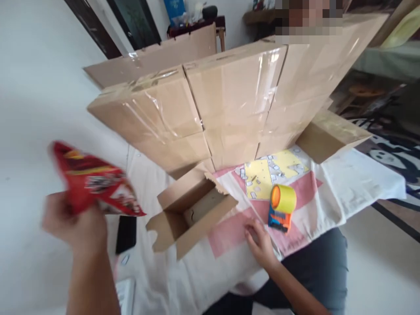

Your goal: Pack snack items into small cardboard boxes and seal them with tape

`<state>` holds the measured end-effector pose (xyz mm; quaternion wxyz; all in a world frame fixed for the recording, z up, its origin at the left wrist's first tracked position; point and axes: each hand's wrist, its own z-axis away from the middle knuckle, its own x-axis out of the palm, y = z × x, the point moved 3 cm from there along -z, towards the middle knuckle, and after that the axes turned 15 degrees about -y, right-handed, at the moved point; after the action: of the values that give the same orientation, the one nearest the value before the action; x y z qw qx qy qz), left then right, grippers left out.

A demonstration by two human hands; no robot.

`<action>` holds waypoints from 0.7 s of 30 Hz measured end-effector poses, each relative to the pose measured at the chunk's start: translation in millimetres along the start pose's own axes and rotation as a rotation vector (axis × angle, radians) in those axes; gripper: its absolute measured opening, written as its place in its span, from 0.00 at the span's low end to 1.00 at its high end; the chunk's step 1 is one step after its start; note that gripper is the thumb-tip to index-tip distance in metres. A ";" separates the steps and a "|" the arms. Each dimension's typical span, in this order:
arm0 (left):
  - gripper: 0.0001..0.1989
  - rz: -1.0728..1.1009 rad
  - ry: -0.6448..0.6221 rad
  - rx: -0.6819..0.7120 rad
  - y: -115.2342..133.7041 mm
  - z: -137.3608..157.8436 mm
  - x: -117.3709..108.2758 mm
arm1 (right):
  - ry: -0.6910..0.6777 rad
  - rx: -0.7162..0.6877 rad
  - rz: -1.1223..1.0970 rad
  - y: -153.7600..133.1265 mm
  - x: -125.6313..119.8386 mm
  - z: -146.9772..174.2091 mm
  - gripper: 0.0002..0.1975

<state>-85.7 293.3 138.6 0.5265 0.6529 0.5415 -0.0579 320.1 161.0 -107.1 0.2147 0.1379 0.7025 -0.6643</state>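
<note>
Raised at the left, my left hand [80, 223] grips a red snack packet [95, 181] by its lower edge; the packet is slightly blurred. My right hand [259, 243] rests on the cloth near the table's front edge, fingers loosely curled and apart, with nothing in them. Just right of it stands a yellow and orange cylinder [284, 198] on top of a small blue and orange object [280, 218], whose kind I cannot make out. Between my hands sits an open cardboard box [193, 210], its flaps spread, with a greyish panel inside.
A tall wall of taped cardboard boxes [229, 105] crosses the table's far side. Another open carton [331, 131] stands at the right. A black phone-like slab [126, 234] and a white object [125, 294] lie at the left. A person [308, 22] is behind the boxes.
</note>
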 end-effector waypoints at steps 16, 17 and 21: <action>0.12 0.240 -0.808 0.357 41.6 159.2 99.4 | 0.030 -0.255 -0.188 -27.2 -39.2 -26.3 0.20; 0.13 0.283 -0.696 0.306 28.9 167.1 88.7 | -0.020 -0.278 -0.209 -35.9 -44.2 -41.3 0.24; 0.22 0.420 -0.358 0.121 -18.0 206.7 67.8 | -0.341 -0.319 -0.332 -70.0 -41.9 -95.9 0.33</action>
<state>30.3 179.4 -7.2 0.5743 0.7605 0.2882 -0.0941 311.6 254.5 -23.2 0.2367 -0.1283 0.7650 -0.5851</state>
